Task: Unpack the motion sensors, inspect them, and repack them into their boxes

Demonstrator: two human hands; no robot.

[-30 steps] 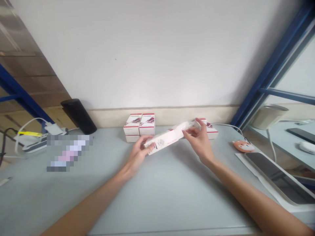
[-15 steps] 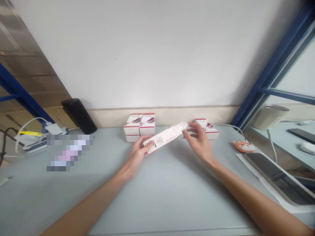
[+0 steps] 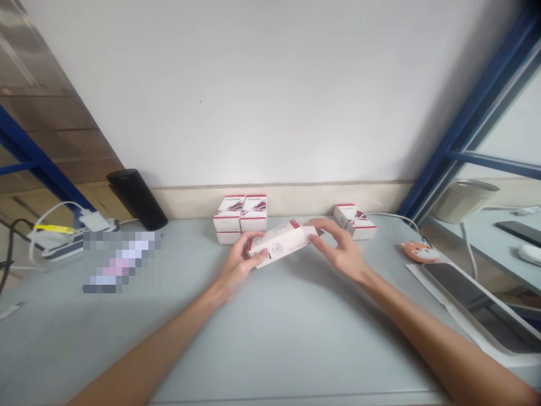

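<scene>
White card with red print makes up the long carton (image 3: 282,243) caught between your two hands. Your left hand (image 3: 239,265) has its grip clamped on the carton's near left end, thumb on top and fingers curled beneath. Your right hand (image 3: 342,248) pinches the far right end, its grip closed there with the fingertips (image 3: 315,235) on the card. The carton lies slanted over the pale grey worktop (image 3: 270,338), left end nearer you.

Just behind your left hand, small stacked boxes (image 3: 240,217) in the same white and red stand against the wall. A single box (image 3: 354,221) of that kind lies behind your right hand. Further left stands a black cylinder (image 3: 137,198), leaning, with a power strip (image 3: 63,239) beyond it. To your right lie an orange fox-shaped trinket (image 3: 419,251) and a dark-screened tablet (image 3: 477,304)
</scene>
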